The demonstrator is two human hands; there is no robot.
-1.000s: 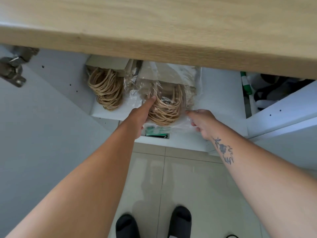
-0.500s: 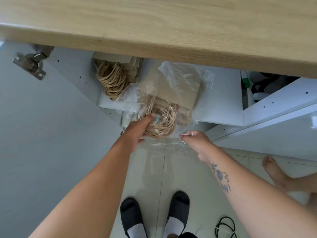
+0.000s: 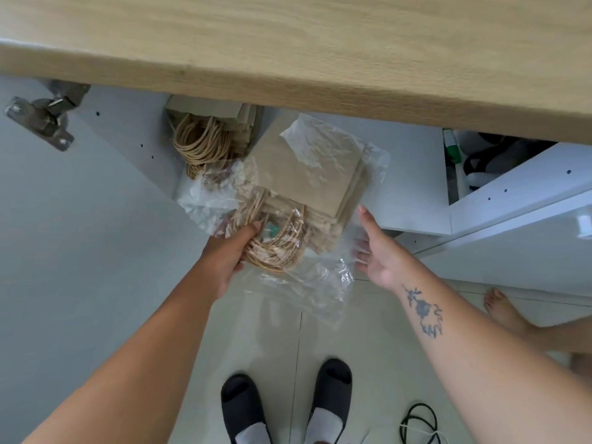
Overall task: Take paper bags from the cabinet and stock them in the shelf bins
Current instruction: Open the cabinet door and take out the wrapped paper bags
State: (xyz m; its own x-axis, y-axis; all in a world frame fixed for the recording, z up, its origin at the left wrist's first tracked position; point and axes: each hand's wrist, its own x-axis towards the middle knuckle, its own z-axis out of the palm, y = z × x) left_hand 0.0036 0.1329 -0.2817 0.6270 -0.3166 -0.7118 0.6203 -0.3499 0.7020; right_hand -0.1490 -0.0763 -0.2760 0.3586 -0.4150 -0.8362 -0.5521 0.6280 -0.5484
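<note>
Twine handles (image 3: 272,248) of a plastic-wrapped bundle of paper bags (image 3: 307,177) sit in the left hand (image 3: 224,261), whose fingers curl round them at centre frame. The right hand (image 3: 378,254) is spread, fingers straight, touching the loose clear wrap (image 3: 304,283) at the bundle's right edge. The bundle juts out of the white cabinet (image 3: 413,187), above the floor tiles (image 3: 368,363). Another stack of bags (image 3: 208,129) lies inside at upper left, under the wooden bench (image 3: 288,43). Black slippers (image 3: 243,408) stand at the bottom.

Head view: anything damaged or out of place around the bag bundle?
The plastic wrap on the bundle of paper bags is open and crumpled, trailing loose below the left hand gripping the handles. A black cable lies coiled on the floor.
</note>
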